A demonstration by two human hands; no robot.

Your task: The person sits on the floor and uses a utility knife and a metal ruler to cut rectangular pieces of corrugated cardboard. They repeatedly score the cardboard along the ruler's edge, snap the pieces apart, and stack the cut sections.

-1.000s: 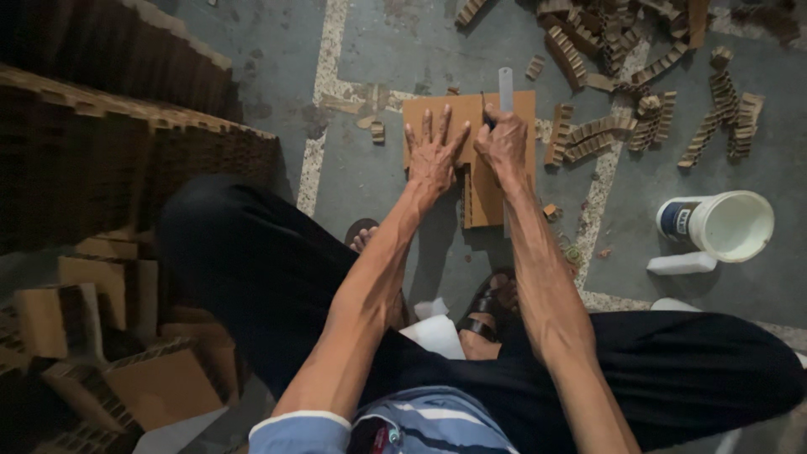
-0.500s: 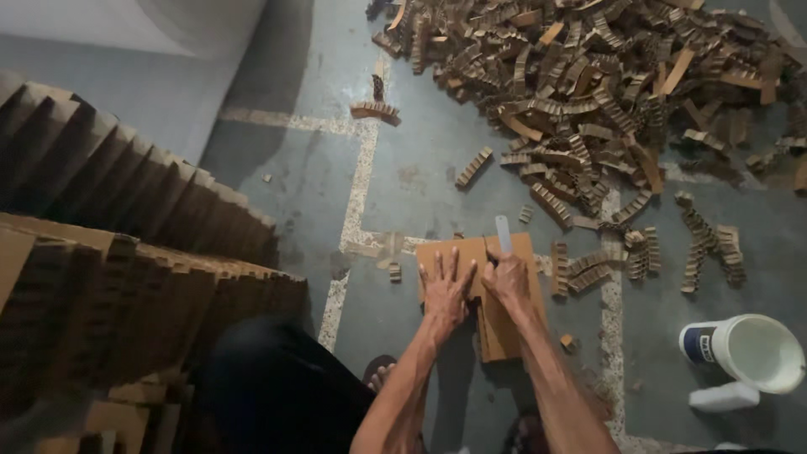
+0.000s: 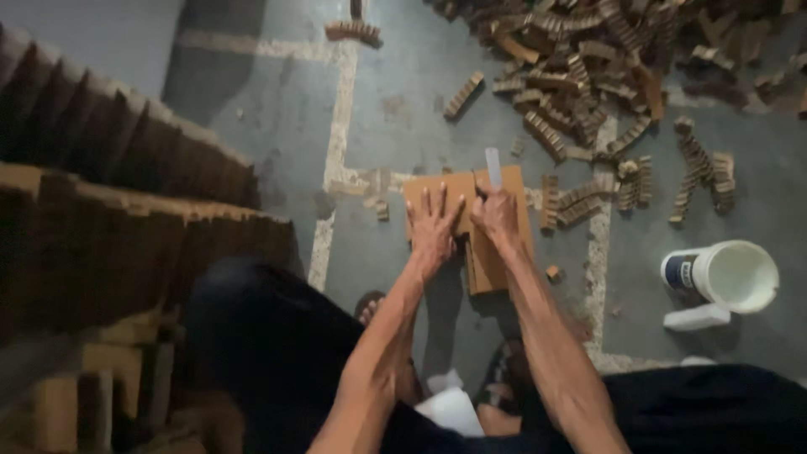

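Grey concrete floor (image 3: pixel 395 118) lies bare to the left of and beyond the cardboard sheet (image 3: pixel 467 225), while a stack of cardboard (image 3: pixel 109 210) crowds the left side, loose brown pieces (image 3: pixel 605 76) heap at the far right, and a white bucket (image 3: pixel 730 276) stands well to the right. Flat on the sheet, the left hand (image 3: pixel 435 229) presses with fingers spread. Beside it, the right hand (image 3: pixel 498 217) is closed around a pale slim tool (image 3: pixel 493 168), whose long axis points away from the person, past the sheet's far edge.
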